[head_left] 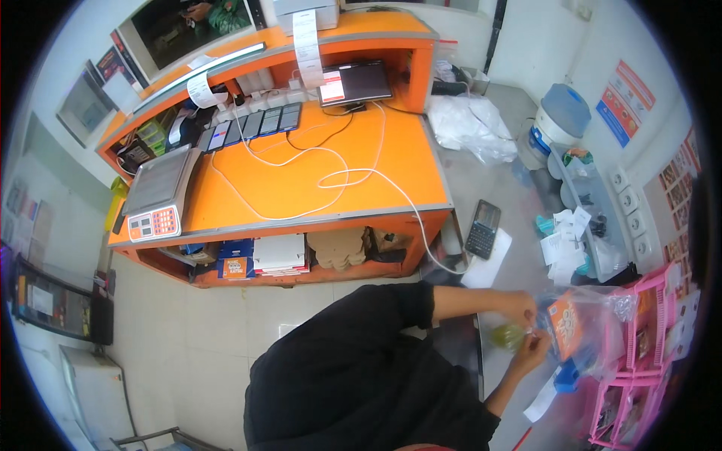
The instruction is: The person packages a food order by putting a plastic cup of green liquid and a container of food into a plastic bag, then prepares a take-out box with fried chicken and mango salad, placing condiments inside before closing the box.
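Note:
At the right, both my forearms reach over a grey counter (pixel 511 421). A small clear plastic bag with yellow-green contents (pixel 508 336) is between my hands. My left hand (pixel 519 307), the farther one, has its fingers closed at the bag's gathered neck. Closer to me, my right hand (pixel 534 349) pinches the same neck from the other side. The fingertips are small and partly blurred. Just right of my hands is a large clear plastic bag (pixel 605 338) with an orange printed packet (pixel 564 325) in it or behind its film.
Pink baskets (pixel 632 376) line the right edge. A blue object (pixel 566 376) and a paper slip (pixel 541 395) lie near my right hand. Beyond my left arm are a calculator (pixel 483 229) and a grey tray (pixel 594 218). The orange desk (pixel 331 165) holds a scale (pixel 158 195), phones and cables.

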A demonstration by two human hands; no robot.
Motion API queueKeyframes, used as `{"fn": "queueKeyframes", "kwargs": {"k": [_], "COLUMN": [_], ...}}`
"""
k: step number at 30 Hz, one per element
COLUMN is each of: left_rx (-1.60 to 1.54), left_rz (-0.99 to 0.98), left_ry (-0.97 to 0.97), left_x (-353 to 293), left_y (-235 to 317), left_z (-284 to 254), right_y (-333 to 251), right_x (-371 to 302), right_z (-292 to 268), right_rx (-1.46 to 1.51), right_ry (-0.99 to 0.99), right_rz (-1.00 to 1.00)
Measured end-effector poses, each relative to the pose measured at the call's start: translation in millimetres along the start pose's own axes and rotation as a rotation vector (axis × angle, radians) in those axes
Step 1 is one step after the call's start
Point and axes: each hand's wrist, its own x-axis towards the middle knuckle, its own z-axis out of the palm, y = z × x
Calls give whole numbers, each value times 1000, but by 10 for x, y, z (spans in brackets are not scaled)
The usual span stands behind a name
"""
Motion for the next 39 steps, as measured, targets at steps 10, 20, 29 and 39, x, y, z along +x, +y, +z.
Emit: {"fn": "queueKeyframes", "kwargs": {"k": [10, 20, 29, 39], "left_rx": [213, 145, -253, 527], "left_rz": [4, -77, -42, 153], "left_ry": [-35, 37, 370, 410], "left_x": [107, 39, 332, 1556], "left_y": [-134, 4, 110, 1192], "left_z": [94, 86, -716, 34], "right_y": [43, -30, -581, -608], "right_x": [41, 11, 226, 433], "right_z": [-47, 30, -106, -658], "right_rx": [133, -175, -500, -597], "right_ry": [-155, -169, -550, -801], "right_rz": [73, -53, -135, 180]}}
